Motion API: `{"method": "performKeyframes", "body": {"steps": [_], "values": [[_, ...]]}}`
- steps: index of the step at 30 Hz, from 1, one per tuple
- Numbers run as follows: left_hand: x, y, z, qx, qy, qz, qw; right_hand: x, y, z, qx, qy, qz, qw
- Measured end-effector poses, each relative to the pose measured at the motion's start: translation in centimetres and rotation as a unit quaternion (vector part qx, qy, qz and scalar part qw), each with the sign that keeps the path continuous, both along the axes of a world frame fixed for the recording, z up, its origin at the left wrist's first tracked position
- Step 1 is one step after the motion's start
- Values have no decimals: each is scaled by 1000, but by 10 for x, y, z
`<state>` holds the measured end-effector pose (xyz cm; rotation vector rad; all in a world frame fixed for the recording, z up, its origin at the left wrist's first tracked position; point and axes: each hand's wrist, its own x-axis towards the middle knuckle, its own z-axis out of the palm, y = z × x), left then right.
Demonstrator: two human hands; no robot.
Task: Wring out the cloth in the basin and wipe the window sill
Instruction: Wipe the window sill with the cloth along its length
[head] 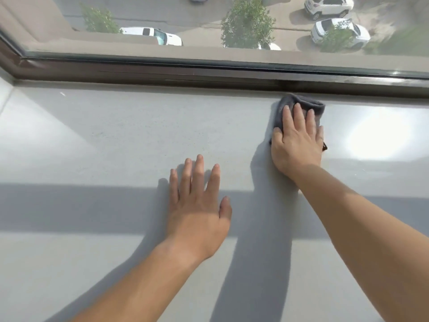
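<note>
Left hand (199, 205) lies spread on the window sill (104, 135).
Upper right, the right hand (297, 145) presses the cloth (304, 104), grip flat; its long axis points at the window frame (185, 73), jutting past the fingertips (298, 108).

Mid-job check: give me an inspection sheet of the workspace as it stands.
Surface: pale grey window sill, glossy right of the cloth, duller to its left.
Job's things: grey cloth bunched close up to the window frame; basin not in view.
Clutter: one small white speck far left.
Grips: right hand presses flat on the cloth; left hand rests flat on the sill.
Cables: nothing seen.
Surroundings: parked cars and trees outside, below.
</note>
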<state>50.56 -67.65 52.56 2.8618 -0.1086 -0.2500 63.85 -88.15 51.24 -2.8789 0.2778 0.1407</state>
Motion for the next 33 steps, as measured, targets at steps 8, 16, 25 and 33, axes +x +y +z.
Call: {"method": "performKeyframes", "body": {"steps": [8, 16, 25, 33], "values": [[-4, -16, -15, 67, 17, 12, 998, -23, -35, 1, -12, 4, 165, 986], [-6, -18, -17, 55, -2, 26, 998, -85, 5, -3, 0, -36, 226, 974], [-6, -15, -16, 34, 3, 27, 999, -60, -26, -6, 8, -26, 118, 993], [-8, -13, -21, -40, -46, 51, 997, -157, -21, -5, -12, -33, 307, 951]]}}
